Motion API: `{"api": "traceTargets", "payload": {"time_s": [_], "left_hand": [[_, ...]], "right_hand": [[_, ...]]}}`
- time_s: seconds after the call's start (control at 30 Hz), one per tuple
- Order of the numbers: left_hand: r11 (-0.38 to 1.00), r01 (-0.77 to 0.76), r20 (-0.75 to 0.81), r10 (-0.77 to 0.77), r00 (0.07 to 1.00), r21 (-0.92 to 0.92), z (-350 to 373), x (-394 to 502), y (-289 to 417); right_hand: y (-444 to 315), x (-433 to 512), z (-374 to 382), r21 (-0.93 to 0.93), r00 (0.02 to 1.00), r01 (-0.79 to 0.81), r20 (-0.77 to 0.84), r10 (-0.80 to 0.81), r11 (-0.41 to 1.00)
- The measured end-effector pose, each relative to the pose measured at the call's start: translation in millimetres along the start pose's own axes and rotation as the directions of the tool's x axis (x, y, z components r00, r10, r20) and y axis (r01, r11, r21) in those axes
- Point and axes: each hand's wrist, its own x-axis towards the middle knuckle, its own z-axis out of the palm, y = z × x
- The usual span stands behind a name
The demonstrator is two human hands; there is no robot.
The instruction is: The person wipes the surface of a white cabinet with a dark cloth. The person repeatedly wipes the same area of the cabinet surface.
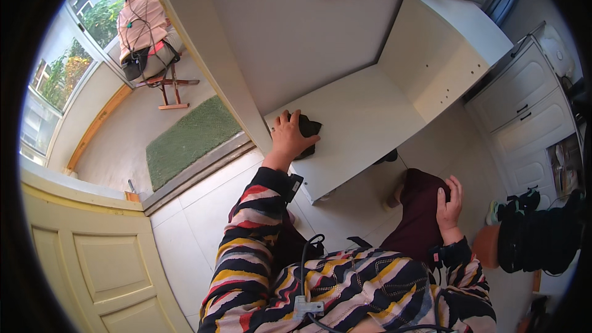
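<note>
My left hand (290, 138) rests on a dark, folded cloth (309, 130) with its fingers curved over it and the thumb at its edge. Beneath the cloth is the left end of a white board (356, 106), part of a cabinet or shelf unit. The unit's upright side panel (430, 51) has several small holes. My right hand (449, 203) lies on my right knee, over maroon trousers (418, 212), and holds nothing.
A yellow panelled door (111, 263) stands at the lower left. Past the doorway, a person (143, 32) sits on a wooden stool (173, 88) near a green mat (194, 141). White cabinets (527, 106), shoes (497, 212) and dark bags (532, 236) are on the right.
</note>
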Motion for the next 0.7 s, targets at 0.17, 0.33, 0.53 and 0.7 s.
{"api": "traceTargets", "payload": {"time_s": [0.17,0.33,0.53,0.7], "left_hand": [[0.992,-0.100,0.060,0.105,0.993,-0.078,10.5,14.0,-2.3],[0.838,-0.440,0.101,0.493,0.864,-0.323,28.8,-26.9,52.2],[0.882,-0.418,0.121,0.449,0.885,-0.219,35.1,-20.4,48.1],[0.998,0.060,-0.181,-0.060,0.982,-0.009,14.7,34.0,-39.1]], "right_hand": [[1.6,1.1,-1.5,-0.008,0.999,-0.020,0.033,0.021,1.000],[-2.6,7.7,5.0,0.033,0.999,-0.003,0.039,0.002,0.999],[-4.9,10.3,5.0,-0.006,0.999,0.005,0.053,-0.005,1.000],[0.5,6.4,0.3,-0.018,0.999,0.005,0.045,-0.005,1.000]]}}
